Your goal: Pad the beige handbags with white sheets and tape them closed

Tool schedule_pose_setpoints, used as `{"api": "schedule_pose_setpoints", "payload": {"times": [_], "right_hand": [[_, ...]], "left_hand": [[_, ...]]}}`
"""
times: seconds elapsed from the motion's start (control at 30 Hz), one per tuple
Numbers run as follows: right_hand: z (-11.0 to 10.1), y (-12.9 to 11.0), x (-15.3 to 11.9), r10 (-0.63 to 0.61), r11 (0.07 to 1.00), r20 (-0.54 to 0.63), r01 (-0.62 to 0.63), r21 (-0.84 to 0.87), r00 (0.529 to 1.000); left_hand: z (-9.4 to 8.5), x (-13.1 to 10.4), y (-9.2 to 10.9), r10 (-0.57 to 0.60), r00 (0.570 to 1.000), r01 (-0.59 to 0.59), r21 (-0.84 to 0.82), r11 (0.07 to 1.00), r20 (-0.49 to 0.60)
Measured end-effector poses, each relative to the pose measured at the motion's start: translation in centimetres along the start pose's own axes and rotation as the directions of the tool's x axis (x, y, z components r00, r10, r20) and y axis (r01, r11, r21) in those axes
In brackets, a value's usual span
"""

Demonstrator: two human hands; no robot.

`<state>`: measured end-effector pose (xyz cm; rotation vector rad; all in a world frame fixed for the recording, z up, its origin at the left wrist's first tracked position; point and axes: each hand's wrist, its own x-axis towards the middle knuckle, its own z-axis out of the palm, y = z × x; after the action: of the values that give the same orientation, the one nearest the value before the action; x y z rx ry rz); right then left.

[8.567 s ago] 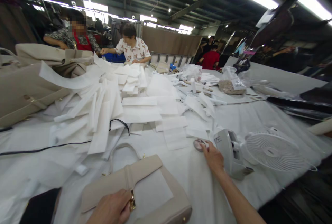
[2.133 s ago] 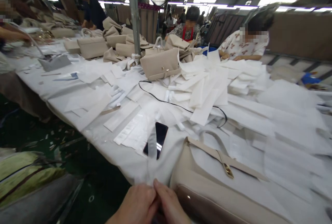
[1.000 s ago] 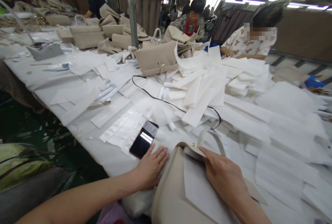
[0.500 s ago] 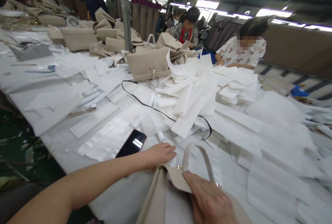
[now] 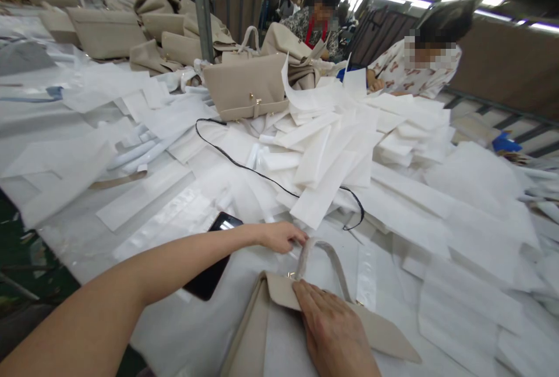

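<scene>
Left hand [image 5: 282,236] is half-curled beside the handle [image 5: 335,259], can't tell if it's got anything; a second ago it was spread by the phone [image 5: 207,278]. Handbag [image 5: 280,292] by the counter's [image 5: 174,330] near edge looks light, softish; I'd grab the handle. Right hand [image 5: 334,324] lies flattish on the flap [image 5: 386,333], thumb hidden, pinch unclear.

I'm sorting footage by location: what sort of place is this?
Probably a handbag workshop: piled beige leather-like handbags, heaped flat white strips, and a worker in a patterned white shirt.
</scene>
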<state>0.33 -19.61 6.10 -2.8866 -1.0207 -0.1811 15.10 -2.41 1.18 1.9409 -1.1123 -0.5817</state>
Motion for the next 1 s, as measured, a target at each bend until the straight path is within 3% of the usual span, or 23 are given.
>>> {"api": "schedule_pose_setpoints", "payload": {"times": [0.13,0.23,0.37,0.5,0.57,0.67,0.9,1.0], "right_hand": [[1.0,-0.1,0.8,0.027,0.999,0.083,-0.029,0.017,0.996],[0.9,-0.3,1.4,0.047,0.999,0.109,-0.048,0.006,0.993],[-0.1,-0.5,2.4,0.057,0.998,0.192,-0.063,0.023,0.98],[-0.5,-0.3,2.8,0.073,0.995,0.204,-0.084,0.046,0.976],[-0.3,-0.2,2.8,0.079,0.995,0.189,-0.089,0.046,0.979],[-0.2,-0.1,2.9,0.062,0.996,0.163,-0.07,0.047,0.985],[-0.9,-0.2,3.3,0.032,0.998,0.115,-0.038,0.053,0.993],[-1.1,0.1,3.2,0.019,0.997,0.099,-0.026,0.07,0.995]], "left_hand": [[0.0,0.8,-0.5,-0.172,0.971,0.15,-0.142,0.978,-0.165],[0.2,-0.7,0.3,-0.324,0.892,0.262,-0.225,0.939,-0.316],[1.9,-7.5,2.9,-0.5,0.758,0.406,-0.297,0.864,-0.418],[6.0,-15.8,6.3,-0.686,0.646,0.532,-0.447,0.719,-0.334],[8.2,-18.6,7.8,-0.727,0.627,0.553,-0.497,0.669,-0.28],[10.1,-20.6,9.3,-0.733,0.633,0.601,-0.438,0.669,-0.25],[11.2,-21.2,9.2,-0.765,0.599,0.655,-0.406,0.638,-0.236],[12.2,-21.5,10.0,-0.752,0.543,0.676,-0.337,0.655,-0.374]]}}
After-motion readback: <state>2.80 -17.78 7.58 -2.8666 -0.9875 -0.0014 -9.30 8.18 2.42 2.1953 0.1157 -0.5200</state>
